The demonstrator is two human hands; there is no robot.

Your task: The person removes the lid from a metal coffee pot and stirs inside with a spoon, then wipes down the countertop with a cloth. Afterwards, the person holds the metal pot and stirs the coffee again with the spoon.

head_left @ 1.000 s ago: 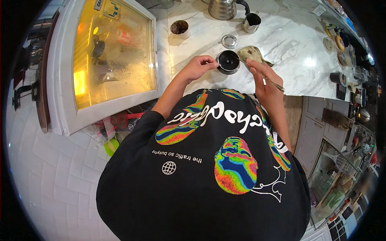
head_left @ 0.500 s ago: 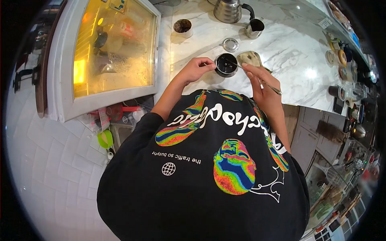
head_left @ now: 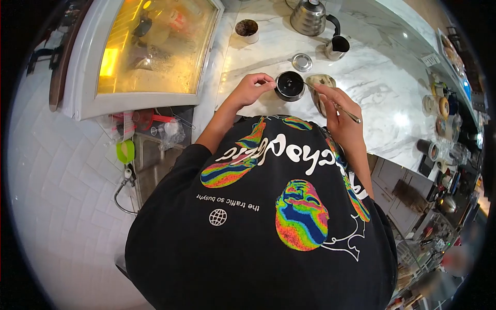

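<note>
A round cup of dark liquid (head_left: 290, 86) stands on the marble counter close to my body. My left hand (head_left: 254, 88) pinches the left side of its rim. In my right hand (head_left: 338, 103) is a long metal spoon (head_left: 349, 114), whose far end reaches over the cup's right edge. A stained cloth (head_left: 321, 81) lies beside the cup, partly under my right hand. Just behind the cup is a small round metal lid (head_left: 301, 62).
A paper cup with dark grounds (head_left: 247, 31) stands at the back left. A steel kettle (head_left: 308, 18) and a metal pitcher (head_left: 337, 48) are farther back. An open glass-fronted door (head_left: 155, 49) is at left, above a sink (head_left: 154, 163). Jars line the right side.
The camera view has turned, so the counter items appear shifted and more of the sink shows. My left hand stays at the cup, and the spoon remains in my right hand.
</note>
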